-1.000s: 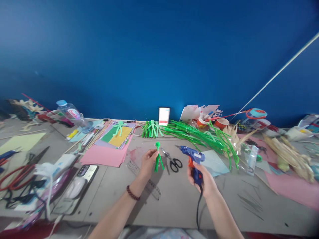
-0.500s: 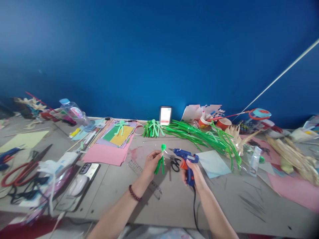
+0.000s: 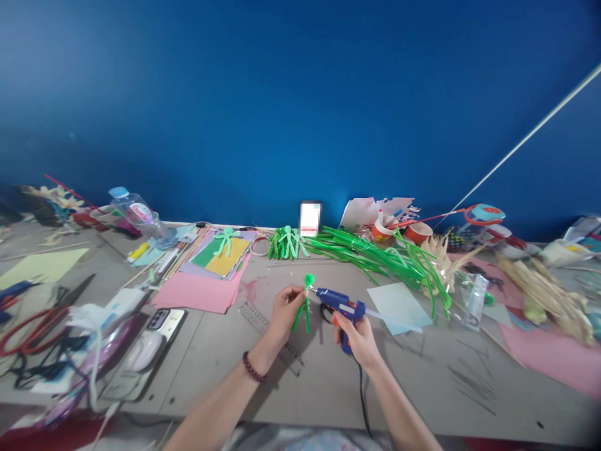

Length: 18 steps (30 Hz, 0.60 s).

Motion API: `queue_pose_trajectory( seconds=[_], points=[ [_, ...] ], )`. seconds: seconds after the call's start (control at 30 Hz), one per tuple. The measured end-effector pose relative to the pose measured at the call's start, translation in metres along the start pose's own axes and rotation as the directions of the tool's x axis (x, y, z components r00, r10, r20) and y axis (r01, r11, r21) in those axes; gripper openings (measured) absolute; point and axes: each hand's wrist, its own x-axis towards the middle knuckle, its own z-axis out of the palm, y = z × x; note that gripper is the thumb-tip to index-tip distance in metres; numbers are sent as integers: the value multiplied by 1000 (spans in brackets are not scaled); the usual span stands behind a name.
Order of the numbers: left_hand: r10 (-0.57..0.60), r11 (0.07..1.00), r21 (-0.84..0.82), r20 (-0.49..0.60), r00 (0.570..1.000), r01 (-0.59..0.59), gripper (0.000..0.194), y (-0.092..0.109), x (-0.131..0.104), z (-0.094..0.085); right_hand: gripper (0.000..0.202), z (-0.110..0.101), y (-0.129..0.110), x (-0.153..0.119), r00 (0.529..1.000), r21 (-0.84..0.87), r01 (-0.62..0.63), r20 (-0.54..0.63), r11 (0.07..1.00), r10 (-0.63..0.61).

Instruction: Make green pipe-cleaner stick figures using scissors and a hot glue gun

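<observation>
Head view, bottom of the frame first: what lies nearest?

Both forearms reach up from the lower edge, with a dark beaded bracelet (image 3: 253,368) on the left wrist. A black cord (image 3: 362,394) trails down beside the right forearm. At lower left, a white rounded object (image 3: 146,352) rests on a smartphone (image 3: 166,322).

And the hands?

Just below the centre, the right hand (image 3: 359,341) has its fingers wrapped round the grip of a blue hot-glue gun (image 3: 335,300), its nozzle pointing left. A translucent glue stick (image 3: 394,319) juts from the back.

What does the left one have?

At the centre, the left hand (image 3: 285,313) pinches a green pipe-cleaner figure (image 3: 309,280) between thumb and fingers, round head up, two legs hanging below. The nozzle is right by its neck; whether they touch, I cannot tell.

Around them?

A clear ruler (image 3: 253,318) lies under the left forearm, and black-handled scissors (image 3: 325,312) show partly behind the gun. Pale blue paper (image 3: 399,307) lies right of centre, pink sheets (image 3: 197,293) left.

Farther back?

Another green figure (image 3: 226,241) lies on coloured sheets, left of centre; green pipe cleaners (image 3: 375,250) spread across centre right. Behind everything, a blue wall (image 3: 300,106) fills the upper frame.
</observation>
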Motion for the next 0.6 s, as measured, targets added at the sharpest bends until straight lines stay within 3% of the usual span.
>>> queue_pose_trajectory(
  seconds=[0.6],
  points=[
    [27, 999, 40, 3, 1000, -27, 24, 0, -1, 1, 47, 2, 4, 0, 1000, -55, 10, -22, 998, -12]
  ],
)
